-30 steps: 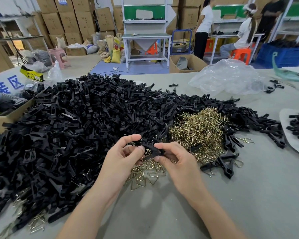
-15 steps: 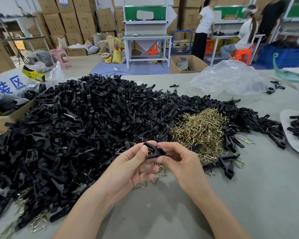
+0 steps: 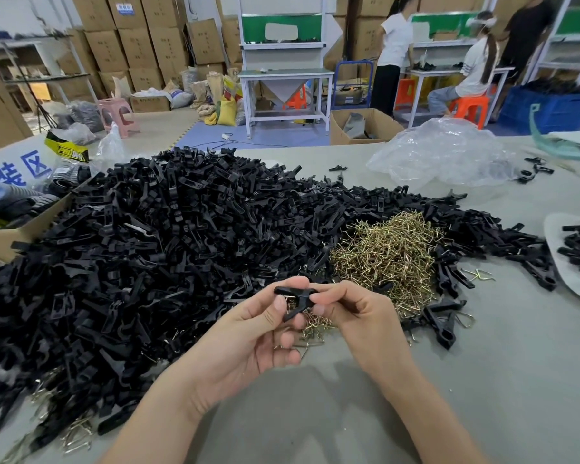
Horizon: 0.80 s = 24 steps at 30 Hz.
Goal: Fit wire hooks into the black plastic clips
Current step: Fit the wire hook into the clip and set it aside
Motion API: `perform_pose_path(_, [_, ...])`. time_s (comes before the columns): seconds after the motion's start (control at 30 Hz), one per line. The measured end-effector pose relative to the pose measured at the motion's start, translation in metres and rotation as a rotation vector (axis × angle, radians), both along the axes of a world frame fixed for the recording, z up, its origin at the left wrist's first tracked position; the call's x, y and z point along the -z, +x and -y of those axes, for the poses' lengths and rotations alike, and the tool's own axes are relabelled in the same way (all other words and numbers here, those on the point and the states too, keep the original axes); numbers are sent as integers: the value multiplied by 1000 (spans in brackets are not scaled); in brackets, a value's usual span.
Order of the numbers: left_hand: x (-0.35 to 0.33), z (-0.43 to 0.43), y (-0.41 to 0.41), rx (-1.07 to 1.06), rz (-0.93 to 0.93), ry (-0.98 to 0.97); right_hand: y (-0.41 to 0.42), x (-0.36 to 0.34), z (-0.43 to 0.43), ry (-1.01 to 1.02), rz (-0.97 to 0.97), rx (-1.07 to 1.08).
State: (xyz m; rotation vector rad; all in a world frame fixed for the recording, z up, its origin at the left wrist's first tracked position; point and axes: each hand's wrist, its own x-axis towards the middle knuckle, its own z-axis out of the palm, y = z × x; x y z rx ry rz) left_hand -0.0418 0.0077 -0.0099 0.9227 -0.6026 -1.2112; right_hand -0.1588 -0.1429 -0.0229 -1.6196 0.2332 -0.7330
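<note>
I hold one black plastic clip [image 3: 295,301] above the grey table [image 3: 482,380], in front of me. My left hand [image 3: 248,343] pinches its left side with thumb and fingers. My right hand [image 3: 359,316] pinches its right side. A glint of brass wire shows inside the clip by my left thumb. A heap of brass wire hooks [image 3: 389,252] lies just behind my right hand. A large pile of black clips [image 3: 148,246] covers the table's left and middle.
Loose hooks [image 3: 312,329] lie under my hands. A few clips [image 3: 444,316] sit to the right, and more rest on a white sheet [image 3: 570,279] at the right edge. A crumpled clear bag [image 3: 449,155] is behind. A cardboard box [image 3: 0,239] stands at left. People work at benches far back.
Both hands have lifted the clip off the loose hooks and turned it. My left palm now faces up, with the fingers spread under the clip.
</note>
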Motion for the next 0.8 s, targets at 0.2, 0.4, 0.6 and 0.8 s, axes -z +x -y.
perform_pose_path(0.2, [2, 0, -3, 42, -45, -55, 0, -2, 0, 28, -41, -13])
perform_pose_path(0.4, [1, 4, -7, -37, -81, -72, 0, 1, 2, 60, -85, 8])
perform_pose_path(0.6, [0, 3, -8, -47, -43, -55, -1, 0, 2, 52, -87, -10])
perform_pose_path(0.8, [1, 3, -8, -46, -43, -32, -2, 1, 3, 68, -79, -52])
